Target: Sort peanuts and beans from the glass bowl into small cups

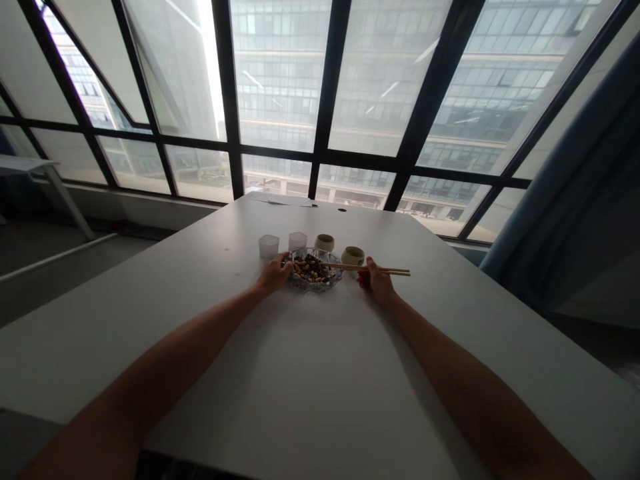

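Note:
On the white table stands a clear glass bowl (316,287) with a scalloped rim, holding mixed nuts or beans (309,268) in light and dark colours. My left hand (275,272) grips the bowl's left rim. In my right hand (376,281) is a pair of wooden chopsticks (395,271), held level, their tips over the right part of the bowl's contents. Whether the tips pinch a piece is too small to tell. Just behind the bowl are two frosted plastic cups, the left cup (269,247) and the middle cup (297,240), and two yellowish round cups, one (325,243) behind and one (353,255) beside my right hand.
The white table (300,373) stretches away to large black-framed windows (320,107). Papers (283,200) lie at its far edge, near two dark round holes. A blue curtain (565,173) hangs at right; another table (30,163) stands at far left.

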Action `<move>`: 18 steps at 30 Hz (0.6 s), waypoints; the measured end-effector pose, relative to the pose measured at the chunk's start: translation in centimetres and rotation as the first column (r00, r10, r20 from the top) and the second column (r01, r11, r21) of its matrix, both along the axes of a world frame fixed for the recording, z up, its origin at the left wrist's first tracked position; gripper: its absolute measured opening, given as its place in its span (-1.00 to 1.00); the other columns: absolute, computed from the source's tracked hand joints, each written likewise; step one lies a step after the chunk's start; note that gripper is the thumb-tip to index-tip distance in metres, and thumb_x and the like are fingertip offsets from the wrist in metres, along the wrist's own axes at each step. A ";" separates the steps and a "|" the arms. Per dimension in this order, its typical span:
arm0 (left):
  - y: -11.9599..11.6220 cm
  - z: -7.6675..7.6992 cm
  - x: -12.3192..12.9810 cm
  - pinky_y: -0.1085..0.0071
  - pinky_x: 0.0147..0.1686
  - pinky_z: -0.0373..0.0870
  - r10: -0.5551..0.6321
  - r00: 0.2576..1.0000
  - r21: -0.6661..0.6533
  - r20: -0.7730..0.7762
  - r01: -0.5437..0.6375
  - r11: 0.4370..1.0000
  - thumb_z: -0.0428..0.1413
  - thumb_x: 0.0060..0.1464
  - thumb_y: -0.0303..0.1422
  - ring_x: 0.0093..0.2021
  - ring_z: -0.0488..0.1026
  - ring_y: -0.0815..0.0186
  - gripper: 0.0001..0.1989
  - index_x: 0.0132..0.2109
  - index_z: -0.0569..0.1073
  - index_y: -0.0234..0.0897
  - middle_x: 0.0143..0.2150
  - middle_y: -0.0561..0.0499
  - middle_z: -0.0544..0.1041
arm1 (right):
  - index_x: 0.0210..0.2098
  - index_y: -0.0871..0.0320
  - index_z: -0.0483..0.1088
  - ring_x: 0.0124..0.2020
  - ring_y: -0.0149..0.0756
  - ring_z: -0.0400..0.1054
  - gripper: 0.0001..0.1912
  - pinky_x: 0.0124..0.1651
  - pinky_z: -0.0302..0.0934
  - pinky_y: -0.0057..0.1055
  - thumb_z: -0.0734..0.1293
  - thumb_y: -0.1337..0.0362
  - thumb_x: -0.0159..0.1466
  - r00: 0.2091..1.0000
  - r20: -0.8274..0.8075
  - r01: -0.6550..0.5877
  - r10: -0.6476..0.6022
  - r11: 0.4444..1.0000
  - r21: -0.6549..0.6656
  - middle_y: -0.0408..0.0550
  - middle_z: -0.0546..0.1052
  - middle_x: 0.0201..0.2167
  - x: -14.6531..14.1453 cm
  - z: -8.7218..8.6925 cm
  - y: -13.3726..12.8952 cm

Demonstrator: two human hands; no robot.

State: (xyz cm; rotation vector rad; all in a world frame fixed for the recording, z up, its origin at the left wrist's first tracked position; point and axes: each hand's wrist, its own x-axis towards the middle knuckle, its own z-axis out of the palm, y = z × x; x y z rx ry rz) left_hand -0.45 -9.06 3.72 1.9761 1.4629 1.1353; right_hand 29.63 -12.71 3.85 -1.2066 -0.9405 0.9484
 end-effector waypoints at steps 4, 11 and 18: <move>0.0 0.0 0.0 0.18 0.15 0.39 -0.005 1.000 -0.003 -0.003 0.005 1.000 -0.01 0.21 -0.32 0.09 0.51 0.06 -0.49 0.26 0.40 -0.43 0.10 -0.23 0.58 | -0.59 0.17 0.39 -0.75 -0.44 0.24 -0.42 -0.74 0.10 -0.49 0.44 -0.26 0.10 1.000 0.019 -0.016 0.015 0.999 0.034 -0.12 0.44 -0.74 0.2 -0.3 0.0; -0.2 0.2 0.0 0.19 0.10 0.42 -0.002 1.000 -0.020 -0.003 0.002 1.000 -0.01 0.21 -0.32 0.05 0.54 0.07 -0.48 0.26 0.40 -0.41 0.08 -0.23 0.59 | -0.54 0.17 0.42 -0.69 -0.43 0.27 -0.40 -0.72 0.12 -0.50 0.55 -0.26 -0.10 0.998 0.008 -0.060 0.059 0.995 0.075 -0.13 0.47 -0.69 0.7 -0.6 0.2; -0.1 0.1 0.0 0.18 0.08 0.44 0.005 1.000 -0.012 0.018 -0.005 1.000 0.01 0.19 -0.33 0.00 0.55 0.08 -0.49 0.24 0.42 -0.40 0.03 -0.21 0.61 | -0.56 0.17 0.42 -0.70 -0.44 0.26 -0.43 -0.74 0.09 -0.51 0.57 -0.21 -0.10 0.999 -0.010 -0.035 0.036 0.997 0.073 -0.13 0.46 -0.68 0.6 -0.5 0.1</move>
